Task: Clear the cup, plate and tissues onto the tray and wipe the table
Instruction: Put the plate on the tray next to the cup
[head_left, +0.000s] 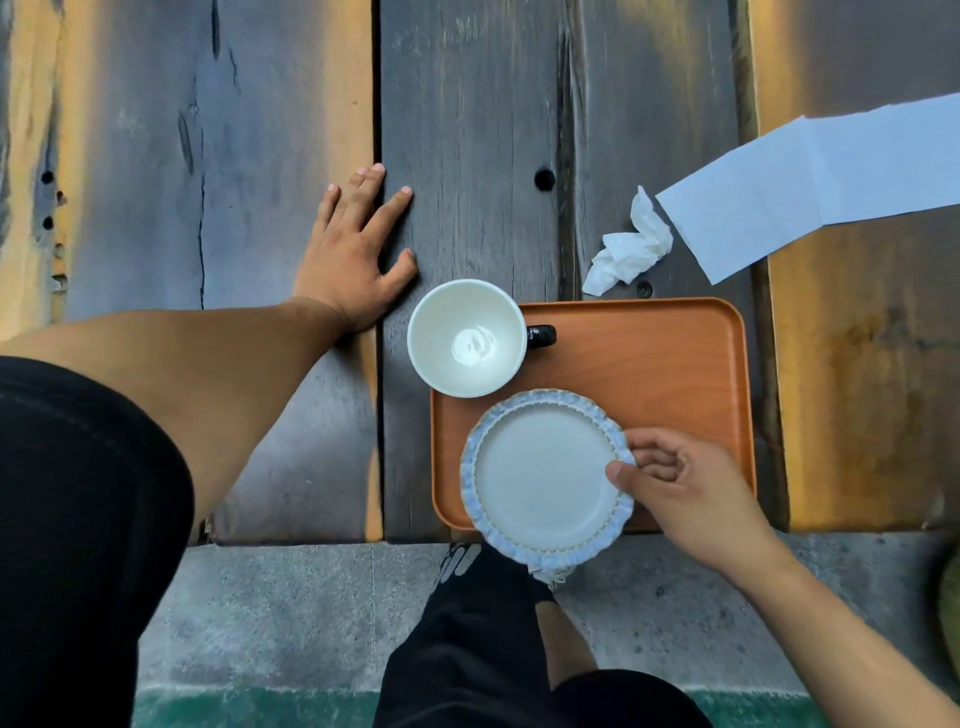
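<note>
left hand (353, 254) resting flat, fingers spread, on table (467, 130) | cup (466, 338) sitting on tray (649, 364) corner | right hand (680, 483) pinching plate (545, 478) rim over tray; lowering level, releasing only once seated | tissues (631, 249) lying beyond tray

You stand at what looks like an outdoor café. The counter (467, 104) is weathered planks over concrete floor (291, 613). A serving tray (649, 364) holds crockery.

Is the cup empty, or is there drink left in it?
Empty: the cup stands upright and its bare white bottom shows, with only a glare spot.
</note>
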